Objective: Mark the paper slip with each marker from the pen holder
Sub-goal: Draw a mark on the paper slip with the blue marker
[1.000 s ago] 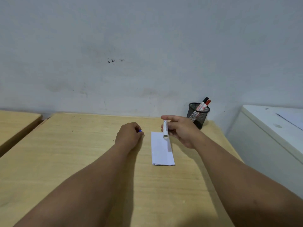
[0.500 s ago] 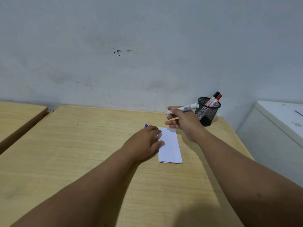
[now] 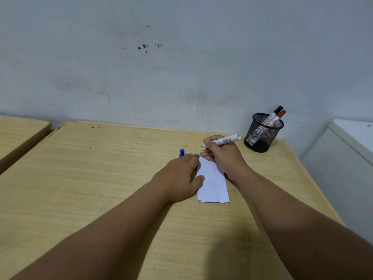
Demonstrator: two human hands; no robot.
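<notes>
A white paper slip [image 3: 213, 181] lies on the wooden table [image 3: 101, 178]. My left hand [image 3: 180, 175] rests on the slip's left edge and holds a blue marker cap [image 3: 181, 152] that sticks out past the fingers. My right hand [image 3: 222, 154] grips an uncapped white marker [image 3: 224, 140] above the slip's far end, its dark tip pointing left and held off the paper. The black mesh pen holder [image 3: 262, 134] stands at the table's back right with a black-capped marker [image 3: 275, 114] and a red-capped marker [image 3: 279, 117] in it.
A grey wall runs along the table's far edge. A second wooden table [image 3: 18, 134] stands to the left across a gap. A white cabinet [image 3: 347, 150] sits to the right of the table.
My left hand moved right onto the slip's edge with the cap. My right hand turned the marker from upright to pointing left, tip out, and lowered it toward the slip's far end.
</notes>
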